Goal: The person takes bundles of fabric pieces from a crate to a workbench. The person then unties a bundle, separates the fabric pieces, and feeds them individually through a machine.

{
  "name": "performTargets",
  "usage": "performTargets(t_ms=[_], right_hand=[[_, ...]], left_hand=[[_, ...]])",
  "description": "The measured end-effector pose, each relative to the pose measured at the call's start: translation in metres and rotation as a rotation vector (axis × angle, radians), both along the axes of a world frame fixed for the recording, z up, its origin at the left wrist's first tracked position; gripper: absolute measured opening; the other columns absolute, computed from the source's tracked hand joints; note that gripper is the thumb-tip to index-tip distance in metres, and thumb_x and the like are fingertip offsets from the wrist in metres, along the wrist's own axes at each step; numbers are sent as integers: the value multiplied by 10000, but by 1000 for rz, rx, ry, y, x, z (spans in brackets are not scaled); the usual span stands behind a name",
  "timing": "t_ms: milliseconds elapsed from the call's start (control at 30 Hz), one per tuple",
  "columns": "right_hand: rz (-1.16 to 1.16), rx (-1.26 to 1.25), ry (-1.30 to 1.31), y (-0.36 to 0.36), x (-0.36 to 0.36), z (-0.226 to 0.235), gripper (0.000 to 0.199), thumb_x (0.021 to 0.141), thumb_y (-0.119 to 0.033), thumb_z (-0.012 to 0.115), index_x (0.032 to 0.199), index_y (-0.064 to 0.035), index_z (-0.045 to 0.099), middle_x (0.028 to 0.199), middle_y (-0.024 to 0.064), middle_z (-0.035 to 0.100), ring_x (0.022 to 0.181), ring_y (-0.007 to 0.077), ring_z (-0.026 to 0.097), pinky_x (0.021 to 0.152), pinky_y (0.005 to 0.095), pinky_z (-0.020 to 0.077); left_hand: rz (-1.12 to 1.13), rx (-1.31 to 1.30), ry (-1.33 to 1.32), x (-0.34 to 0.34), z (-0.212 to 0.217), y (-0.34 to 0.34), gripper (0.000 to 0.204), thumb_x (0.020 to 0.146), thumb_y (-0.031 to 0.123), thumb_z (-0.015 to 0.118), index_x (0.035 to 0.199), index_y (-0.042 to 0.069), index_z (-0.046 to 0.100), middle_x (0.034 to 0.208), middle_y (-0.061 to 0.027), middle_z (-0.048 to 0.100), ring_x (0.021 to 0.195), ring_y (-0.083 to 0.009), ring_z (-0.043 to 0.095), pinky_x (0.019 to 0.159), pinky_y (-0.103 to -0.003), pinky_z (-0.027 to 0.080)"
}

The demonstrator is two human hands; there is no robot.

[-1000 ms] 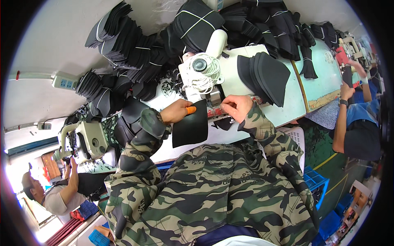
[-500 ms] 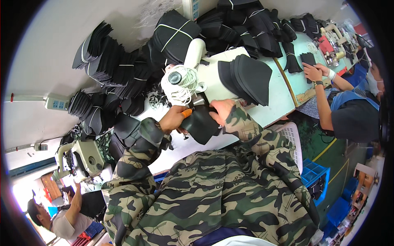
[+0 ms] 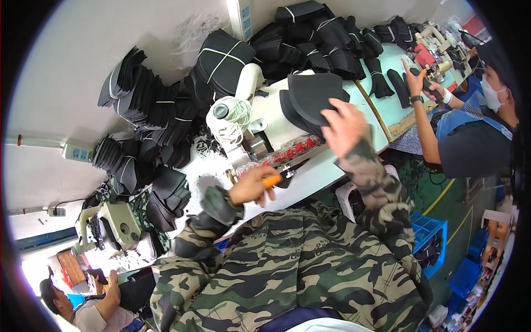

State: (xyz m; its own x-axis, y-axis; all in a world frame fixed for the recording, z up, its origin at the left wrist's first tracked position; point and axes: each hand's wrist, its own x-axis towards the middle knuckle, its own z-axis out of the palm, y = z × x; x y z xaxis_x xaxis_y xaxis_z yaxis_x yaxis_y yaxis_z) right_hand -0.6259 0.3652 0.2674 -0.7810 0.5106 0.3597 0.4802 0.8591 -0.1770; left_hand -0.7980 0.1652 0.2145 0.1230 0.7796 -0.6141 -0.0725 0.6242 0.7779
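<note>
My left hand [image 3: 252, 186] is beside the front edge of a cream sewing machine [image 3: 249, 82]. Its fingers are loosely bent and apart, with an orange cover on one and nothing visibly held. Just past its fingertips, part of a black piece [image 3: 286, 178] shows below the machine's edge. My right hand [image 3: 345, 130], slightly blurred, reaches to the right edge of a small fanned stack of black cut panels [image 3: 316, 95] on the machine bed. Its fingers are spread, with the tips over the panels; whether they touch is unclear. White cord [image 3: 230, 123] is wound over the machine's head.
Tied bundles of black panels [image 3: 224, 58] crowd the table's back and left. Loose black pieces [image 3: 167, 195] lie at the left. One co-worker [image 3: 470, 135] handles a black piece at the right; another person [image 3: 91, 304] sits lower left. A blue crate [image 3: 430, 238] stands on the floor.
The black panel both hands held at the machine is out of them. My right hand has moved right and up to the stack; my left hand has dropped slightly toward me.
</note>
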Motion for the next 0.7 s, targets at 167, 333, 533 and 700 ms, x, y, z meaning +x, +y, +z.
performTargets(t_ms=[167, 333, 533, 700], right_hand=[[-213, 208, -490, 7, -30, -76, 573, 771, -179, 622, 1287, -47, 411, 1301, 252, 392, 1226, 347, 376, 909, 472, 365], [45, 192, -153, 21, -50, -68, 479, 704, -96, 613, 1160, -24, 487, 1030, 156, 528, 902, 287, 529, 695, 404, 477], [-55, -647, 445, 60, -3, -36, 529, 636, -185, 688, 1122, -53, 527, 929, 181, 641, 854, 304, 639, 761, 342, 501], [66, -723, 257, 43, -5, -61, 538, 612, -194, 724, 1090, -33, 537, 893, 181, 639, 843, 321, 633, 769, 354, 495]], left_hand=[[-34, 137, -85, 44, -8, 39, 220, 921, 165, 480, 1087, 25, 512, 717, -90, 629, 461, -123, 588, 380, -203, 426], [66, 128, 21, 39, -29, 38, 236, 897, 134, 520, 1103, 18, 507, 796, -73, 633, 549, -121, 618, 427, -211, 437], [484, 548, 655, 33, -18, 82, 723, 719, 63, 700, 1328, 25, 311, 1270, -192, 452, 1069, -272, 546, 851, -342, 470], [626, 542, 643, 3, -26, 106, 913, 668, 8, 707, 1391, 22, 149, 1377, -225, 297, 1246, -349, 373, 1021, -371, 321]])
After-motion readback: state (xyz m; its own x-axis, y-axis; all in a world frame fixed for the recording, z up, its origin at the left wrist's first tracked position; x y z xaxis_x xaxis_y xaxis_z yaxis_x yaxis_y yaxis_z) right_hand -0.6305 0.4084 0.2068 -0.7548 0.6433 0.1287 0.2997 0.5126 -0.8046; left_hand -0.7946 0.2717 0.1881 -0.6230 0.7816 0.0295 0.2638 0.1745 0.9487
